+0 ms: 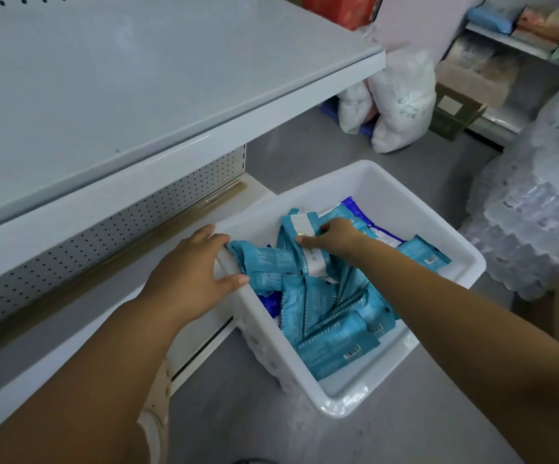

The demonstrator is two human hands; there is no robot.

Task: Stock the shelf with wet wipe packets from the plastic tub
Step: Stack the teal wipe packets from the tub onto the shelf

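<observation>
A white plastic tub (388, 192) sits on the gray floor (305, 430), just to the right of a big white shelf (137, 78). The tub holds a messy pile of blue-green wet wipe packets (325, 316). They lie on top of each other and point every which way. The left hand (197, 266) holds the left rim of the tub, with its fingers curled over the edge and its thumb on the near side. The right hand (333, 237) reaches into the far part of the tub and grips the top packet (296, 226), which has a white band on it. The two hands are apart, with packets between them. There is small white writing on the packets, but it is too blurry to read. A barcode (352, 353) shows on the nearest packet, and some others have one too. A dark blue packet (355, 209) peeks out at the far side of the tub. A pale wristband (157, 406) is on the left wrist. Far away on the floor stand two white bags (402, 105) and a brown box (455, 112). On the right is a big stack of bottles wrapped in clear plastic (539, 212).
</observation>
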